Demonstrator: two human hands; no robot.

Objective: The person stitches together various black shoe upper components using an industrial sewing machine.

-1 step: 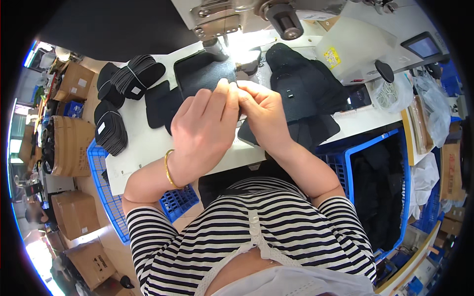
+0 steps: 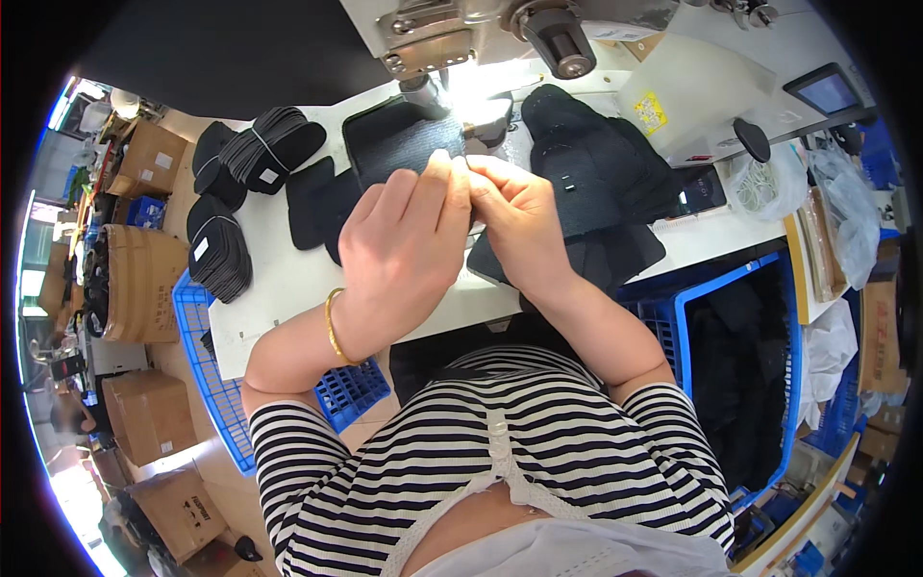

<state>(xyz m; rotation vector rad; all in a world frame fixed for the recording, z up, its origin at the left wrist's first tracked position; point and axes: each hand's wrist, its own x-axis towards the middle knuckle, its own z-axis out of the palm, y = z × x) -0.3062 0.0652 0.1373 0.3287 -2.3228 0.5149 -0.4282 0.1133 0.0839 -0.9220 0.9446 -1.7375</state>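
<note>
Under the sewing machine head lies a dark rounded fabric panel, its far part beneath the needle area. My left hand and my right hand meet at the panel's near right corner, fingertips pinched close together. Both hands are closed, and they seem to grip the panel's edge there, though my fingers mostly hide it. Left of my left hand, flat black fabric pieces rest on the white table. A heap of larger black pieces lies beyond my right hand.
Tied bundles of black pieces and another stack sit at the table's left. A blue crate with dark fabric stands at the right, a blue basket at the left. Cardboard boxes line the floor. A small screen is far right.
The whole view has shifted very slightly. My hands keep the same pinched pose at the panel's corner.
</note>
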